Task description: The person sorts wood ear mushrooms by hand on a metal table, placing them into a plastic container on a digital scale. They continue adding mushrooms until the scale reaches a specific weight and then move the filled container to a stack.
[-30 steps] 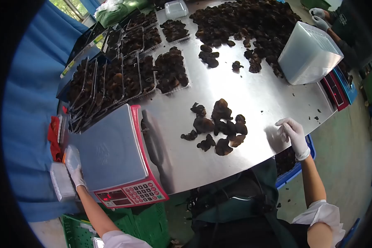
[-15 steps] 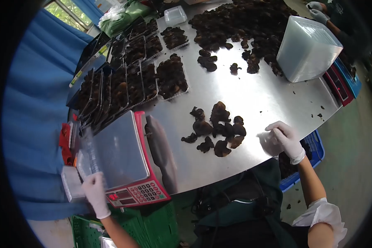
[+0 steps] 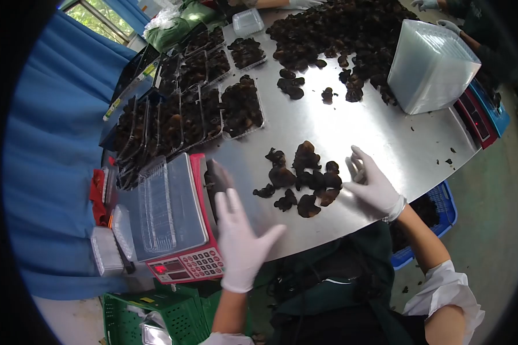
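Observation:
My left hand [image 3: 242, 247], in a white glove, is open with its fingers stretched out beside the right edge of a red digital scale [image 3: 198, 265]. On the scale's metal plate rests a clear plastic tray [image 3: 156, 207]. A small group of dark wood ear mushrooms [image 3: 312, 179] lies on the metal table between my hands. Just right of that group, my gloved right hand [image 3: 374, 184] is open, thumb and fingers apart, its thumb close to the nearest pieces. Neither hand holds anything.
Filled mushroom trays [image 3: 242, 106] stand in rows at the left. A big mushroom heap [image 3: 339, 34] covers the far table. At the right stand stacked clear trays [image 3: 431, 69] and another scale [image 3: 477, 118]. Co-workers' gloved hands [image 3: 450, 26] show at the far edge.
The clear tray now lies on the scale plate. My left hand has moved right, empty and spread. My right hand has opened and moved left, close to the small mushroom group.

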A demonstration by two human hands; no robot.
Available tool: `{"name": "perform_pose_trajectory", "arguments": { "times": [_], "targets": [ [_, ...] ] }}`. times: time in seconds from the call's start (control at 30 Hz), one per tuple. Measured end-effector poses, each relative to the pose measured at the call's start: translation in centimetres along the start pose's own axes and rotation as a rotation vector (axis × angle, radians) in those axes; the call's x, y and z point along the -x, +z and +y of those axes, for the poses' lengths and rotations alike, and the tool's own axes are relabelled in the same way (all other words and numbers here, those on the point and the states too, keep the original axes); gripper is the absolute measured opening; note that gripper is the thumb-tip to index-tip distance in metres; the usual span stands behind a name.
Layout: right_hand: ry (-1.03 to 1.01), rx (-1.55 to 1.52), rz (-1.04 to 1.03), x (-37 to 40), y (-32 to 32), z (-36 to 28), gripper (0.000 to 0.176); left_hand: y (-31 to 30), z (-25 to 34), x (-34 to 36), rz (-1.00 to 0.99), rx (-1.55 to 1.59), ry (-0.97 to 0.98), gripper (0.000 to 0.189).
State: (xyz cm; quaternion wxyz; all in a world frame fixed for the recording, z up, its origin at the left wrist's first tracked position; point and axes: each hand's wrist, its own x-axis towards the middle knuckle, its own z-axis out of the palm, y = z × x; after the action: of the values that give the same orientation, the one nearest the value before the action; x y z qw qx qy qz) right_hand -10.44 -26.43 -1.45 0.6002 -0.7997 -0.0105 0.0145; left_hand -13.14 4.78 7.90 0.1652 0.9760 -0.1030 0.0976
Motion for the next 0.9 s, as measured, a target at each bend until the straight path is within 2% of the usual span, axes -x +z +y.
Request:
{"name": "perform_pose_trajectory", "arguments": {
  "times": [0.03,0.07,0.1,0.13,0.17,0.23,0.3,0.37,0.4,0.43,0.5,0.53,0.57,0.63,0.67,0.77,0.9],
  "targets": [
    [0.116,0.096,-0.063,0.3,-0.2,-3.4,0.108,2.5,0.5,0.0,-0.103,0.072,-0.059,0.122],
    [-0.03,0.278,-0.101,0.2,0.1,-3.2,0.116,3.8,1.2,-0.4,-0.099,0.08,-0.06,0.122],
    [-0.174,0.458,-0.14,0.2,0.4,-3.0,0.125,4.8,1.9,-1.1,-0.183,0.06,-0.13,0.131],
    [-0.157,0.587,-0.151,0.2,1.0,-3.5,0.134,5.5,2.2,-1.8,-0.27,0.037,-0.2,0.141],
    [-0.154,0.588,-0.152,0.0,1.6,-4.5,0.134,5.9,1.9,-2.6,-0.273,0.039,-0.201,0.141],
    [-0.037,0.796,-0.278,-0.5,2.7,-6.7,0.139,6.2,1.1,-4.3,-0.295,0.141,-0.139,0.149],
    [-0.034,0.822,-0.291,-2.1,3.8,-6.5,0.144,5.6,0.9,-6.9,-0.349,0.158,-0.163,0.151],
    [-0.067,0.764,-0.222,-4.2,4.2,-5.9,0.147,5.2,0.4,-9.1,-0.567,0.278,-0.2,0.153],
    [-0.057,0.76,-0.248,-5.3,4.1,-6.1,0.143,6.3,-0.6,-9.6,-0.543,0.279,-0.091,0.152],
    [-0.059,0.76,-0.249,-6.4,4.2,-6.1,0.143,6.7,-0.8,-10.2,-0.542,0.279,-0.092,0.152],
    [-0.17,0.677,-0.343,-8.4,4.8,-5.3,0.136,7.2,-0.7,-11.0,-0.621,0.267,0.036,0.142],
    [-0.289,0.681,-0.325,-9.0,5.5,-4.6,0.116,7.0,-0.3,-11.1,-0.614,0.32,0.019,0.126],
    [-0.295,0.686,-0.326,-9.4,6.2,-3.9,0.116,7.4,-0.4,-11.2,-0.607,0.322,0.019,0.126],
    [-0.257,0.493,-0.325,-9.5,7.3,-4.1,0.093,7.9,-0.1,-11.4,-0.59,0.574,-0.032,0.11],
    [-0.204,0.409,-0.328,-9.4,7.2,-4.1,0.076,8.1,0.1,-10.9,-0.495,0.636,-0.062,0.093],
    [-0.316,0.293,-0.303,-9.8,7.6,-2.9,0.073,7.3,0.5,-10.6,-0.462,0.78,-0.165,0.084],
    [-0.387,0.3,-0.36,-10.4,8.2,-7.5,0.072,4.2,-0.1,-10.5,-0.334,0.77,-0.171,0.08]
  ]
}}
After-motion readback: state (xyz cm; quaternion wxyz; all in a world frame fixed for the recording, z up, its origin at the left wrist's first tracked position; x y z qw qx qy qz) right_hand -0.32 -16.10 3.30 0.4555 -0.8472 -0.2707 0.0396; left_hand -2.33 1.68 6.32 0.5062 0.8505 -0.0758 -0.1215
